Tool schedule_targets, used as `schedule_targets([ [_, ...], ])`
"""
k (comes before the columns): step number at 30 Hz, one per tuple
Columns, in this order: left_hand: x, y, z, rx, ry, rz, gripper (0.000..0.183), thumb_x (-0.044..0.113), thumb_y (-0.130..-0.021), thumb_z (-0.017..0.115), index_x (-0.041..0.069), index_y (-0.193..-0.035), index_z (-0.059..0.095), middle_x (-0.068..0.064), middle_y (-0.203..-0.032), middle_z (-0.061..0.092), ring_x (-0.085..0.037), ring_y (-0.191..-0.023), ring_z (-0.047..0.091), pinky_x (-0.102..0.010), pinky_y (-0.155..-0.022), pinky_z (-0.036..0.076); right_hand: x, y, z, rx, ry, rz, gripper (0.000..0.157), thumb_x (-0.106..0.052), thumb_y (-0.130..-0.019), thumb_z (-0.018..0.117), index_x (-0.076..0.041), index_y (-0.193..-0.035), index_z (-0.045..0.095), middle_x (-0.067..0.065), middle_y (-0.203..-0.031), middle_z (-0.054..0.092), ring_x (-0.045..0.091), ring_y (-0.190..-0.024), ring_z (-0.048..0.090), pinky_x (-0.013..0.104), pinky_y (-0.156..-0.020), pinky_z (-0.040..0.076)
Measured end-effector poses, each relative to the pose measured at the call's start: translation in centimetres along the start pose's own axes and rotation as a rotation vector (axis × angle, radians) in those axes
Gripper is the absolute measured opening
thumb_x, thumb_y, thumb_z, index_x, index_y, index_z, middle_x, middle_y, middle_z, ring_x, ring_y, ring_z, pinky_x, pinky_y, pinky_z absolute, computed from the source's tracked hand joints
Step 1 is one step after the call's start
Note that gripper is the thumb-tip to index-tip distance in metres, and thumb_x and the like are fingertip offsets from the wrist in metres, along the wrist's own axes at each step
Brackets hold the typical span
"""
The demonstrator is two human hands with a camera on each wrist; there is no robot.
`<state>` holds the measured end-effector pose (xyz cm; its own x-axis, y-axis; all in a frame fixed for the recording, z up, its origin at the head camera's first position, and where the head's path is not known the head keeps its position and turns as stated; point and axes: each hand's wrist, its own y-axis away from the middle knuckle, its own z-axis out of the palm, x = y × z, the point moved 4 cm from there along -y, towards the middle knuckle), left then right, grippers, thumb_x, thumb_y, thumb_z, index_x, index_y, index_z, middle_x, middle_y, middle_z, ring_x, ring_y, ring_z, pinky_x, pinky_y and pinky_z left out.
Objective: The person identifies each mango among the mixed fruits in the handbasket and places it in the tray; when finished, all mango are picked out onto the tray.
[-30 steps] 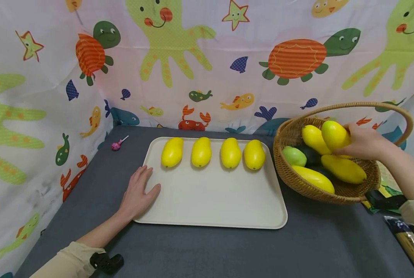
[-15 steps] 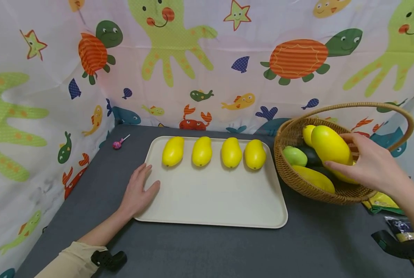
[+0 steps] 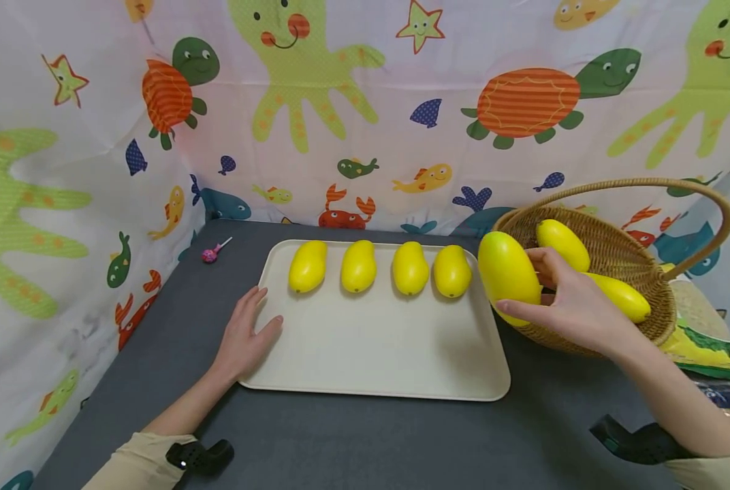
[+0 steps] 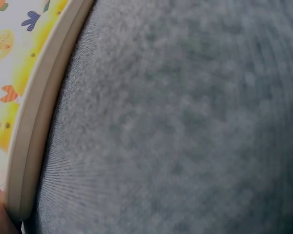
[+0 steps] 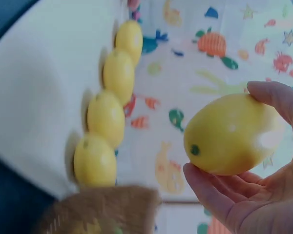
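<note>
My right hand [image 3: 573, 299] grips a yellow mango [image 3: 507, 273] between thumb and fingers, above the left rim of the wicker basket [image 3: 662, 306]. In the right wrist view the same mango [image 5: 229, 136] shows a small green spot at one end. My left hand [image 3: 242, 340] rests on the left edge of the cream tray [image 3: 365, 354], fingers extended. Along the tray's far side lie several mangoes in a row, from the leftmost mango [image 3: 308, 267] to the rightmost mango [image 3: 453, 271]. Two more yellow fruits [image 3: 562, 243] show in the basket; its left part is hidden by my hand and the held mango.
Over the basket arches a tall handle [image 3: 647, 182]. A yellow-and-green packet [image 3: 702, 347] lies to its right. A pink lollipop [image 3: 212, 254] lies left of the tray on the dark grey table [image 3: 402, 442]. A printed cloth [image 3: 340, 88] hangs behind.
My right hand has lifted the mango out of the basket and carried it left to the basket's rim, near the tray. The left hand stays on the tray's edge.
</note>
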<state>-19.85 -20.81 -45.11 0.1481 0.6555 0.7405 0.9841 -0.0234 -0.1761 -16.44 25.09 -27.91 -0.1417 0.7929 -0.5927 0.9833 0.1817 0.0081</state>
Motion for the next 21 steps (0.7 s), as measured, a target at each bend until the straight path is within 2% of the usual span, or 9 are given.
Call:
schedule_targets([
  [2,-0.1,0.0,0.0,0.002,0.002,-0.004,0.065,0.031,-0.094,0.06,0.004,-0.149,0.036,-0.017,-0.156,0.024,-0.038,-0.14,0.027,-0.059,-0.109,0.022,-0.9,-0.4,1.1,-0.016,-0.027,-0.027,0.081,-0.048,-0.084,0.072,-0.008,-0.143,0.033,0.017,-0.129,0.055,0.036,-0.115,0.054,0.051,-0.088,0.049],
  [6,-0.1,0.0,0.0,0.003,0.013,-0.002,0.065,0.031,-0.094,0.06,0.005,-0.149,0.036,-0.017,-0.156,0.025,-0.037,-0.14,0.027,-0.058,-0.11,0.022,-2.4,-1.4,3.8,-0.037,-0.045,-0.087,0.08,-0.047,-0.084,0.072,-0.008,-0.143,0.036,0.012,-0.116,0.057,0.029,-0.098,0.057,0.042,-0.079,0.05],
  [8,0.0,-0.1,0.1,0.003,0.013,0.01,0.065,0.03,-0.094,0.06,0.004,-0.149,0.035,-0.018,-0.156,0.024,-0.037,-0.14,0.027,-0.058,-0.11,0.022,-2.9,-2.0,5.2,-0.042,-0.039,-0.107,0.074,-0.049,-0.082,0.072,-0.009,-0.137,0.042,0.009,-0.105,0.057,0.024,-0.087,0.055,0.036,-0.072,0.047],
  [11,0.2,-0.2,0.1,-0.006,0.003,0.024,0.066,0.03,-0.095,0.06,0.003,-0.149,0.034,-0.019,-0.157,0.023,-0.038,-0.141,0.025,-0.058,-0.111,0.022,-3.6,-2.8,7.5,-0.064,-0.04,-0.13,0.066,-0.051,-0.08,0.073,-0.011,-0.126,0.049,0.006,-0.097,0.055,0.021,-0.08,0.054,0.035,-0.068,0.045],
  [14,0.2,-0.2,0.3,-0.026,-0.014,0.027,0.068,0.033,-0.095,0.059,0.004,-0.151,0.031,-0.018,-0.158,0.02,-0.037,-0.143,0.022,-0.058,-0.111,0.02,-4.1,-3.7,10.2,-0.106,-0.05,-0.119,0.067,-0.055,-0.077,0.074,-0.012,-0.122,0.05,0.005,-0.097,0.053,0.02,-0.081,0.053,0.035,-0.068,0.044],
  [16,0.2,-0.2,0.3,-0.044,-0.026,0.024,0.07,0.035,-0.096,0.057,0.004,-0.152,0.029,-0.016,-0.159,0.017,-0.036,-0.144,0.019,-0.059,-0.111,0.019,-4.4,-4.3,12.0,-0.142,-0.067,-0.093,0.074,-0.058,-0.075,0.074,-0.011,-0.126,0.047,0.005,-0.099,0.054,0.02,-0.082,0.053,0.035,-0.069,0.044],
  [21,0.3,-0.1,0.5,-0.08,-0.056,0.015,0.072,0.04,-0.097,0.054,0.006,-0.154,0.026,-0.013,-0.161,0.014,-0.035,-0.146,0.015,-0.064,-0.108,0.018,-5.3,-5.5,16.1,-0.219,-0.19,-0.011,0.086,-0.053,-0.073,0.077,-0.009,-0.136,0.04,0.006,-0.099,0.058,0.021,-0.082,0.056,0.036,-0.069,0.045],
])
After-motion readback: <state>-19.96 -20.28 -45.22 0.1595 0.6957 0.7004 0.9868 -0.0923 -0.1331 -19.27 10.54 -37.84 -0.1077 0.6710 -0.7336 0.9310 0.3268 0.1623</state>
